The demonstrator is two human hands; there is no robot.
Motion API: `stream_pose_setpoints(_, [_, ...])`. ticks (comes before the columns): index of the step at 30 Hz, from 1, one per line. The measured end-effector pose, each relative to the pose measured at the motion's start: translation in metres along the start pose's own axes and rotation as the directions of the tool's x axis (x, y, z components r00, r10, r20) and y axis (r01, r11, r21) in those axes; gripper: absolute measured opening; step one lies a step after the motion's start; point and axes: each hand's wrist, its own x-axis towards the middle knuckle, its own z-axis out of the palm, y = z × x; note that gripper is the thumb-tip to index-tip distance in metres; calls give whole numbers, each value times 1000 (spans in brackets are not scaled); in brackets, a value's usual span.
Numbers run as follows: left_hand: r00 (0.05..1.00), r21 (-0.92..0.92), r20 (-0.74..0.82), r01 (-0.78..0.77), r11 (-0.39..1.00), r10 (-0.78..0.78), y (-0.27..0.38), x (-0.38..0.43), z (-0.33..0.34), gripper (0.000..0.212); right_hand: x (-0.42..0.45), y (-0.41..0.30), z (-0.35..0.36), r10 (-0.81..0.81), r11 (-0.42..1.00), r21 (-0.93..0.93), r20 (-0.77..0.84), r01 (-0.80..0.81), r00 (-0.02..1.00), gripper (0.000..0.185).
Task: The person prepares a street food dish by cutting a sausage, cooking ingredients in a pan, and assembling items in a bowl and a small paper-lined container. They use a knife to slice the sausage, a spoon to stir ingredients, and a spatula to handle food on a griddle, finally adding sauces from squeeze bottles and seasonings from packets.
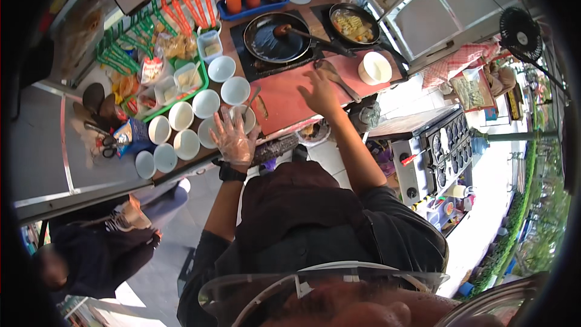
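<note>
My left hand [236,143], in a clear plastic glove, spreads its fingers over a white bowl [248,120] at the counter's front edge. A spoon [252,98] leans in that bowl; whether the hand touches the rim I cannot tell. Several more white bowls [181,116] stand to its left. Bare and with parted fingers, my right hand [321,95] is over a red board [283,95], holding nothing. Just beyond its fingers lies a wooden spatula [339,81]. A cream tub [375,68] stands to the right.
Behind the board a black frying pan [268,43] with a wooden utensil sits on a stove; another pan [354,22] holds noodles in broth. A green tray [204,72] carries food containers. At right is a molded griddle [442,154]. A person [104,250] is at lower left.
</note>
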Motion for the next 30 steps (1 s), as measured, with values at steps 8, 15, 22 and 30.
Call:
stream_pose_setpoints(8, [959,-198,-207,-236,951,195,23,-21,-51,78,-25,163,-24,86,908,-389,-182,-152,980,47])
stream_pose_setpoints(15, [773,-330,-382,-626,706,507,43,-42,-42,57,-46,149,-11,38,843,-512,-246,-163,969,41])
stream_pose_setpoints(22, [675,-386,-441,-738,554,592,43,-70,16,54,-51,64,55,-92,929,-369,-139,35,986,35])
stream_pose_setpoints(30, [654,-448,-511,-757,476,558,153,-51,-31,68,-154,-19,-12,53,865,501,-134,21,989,30])
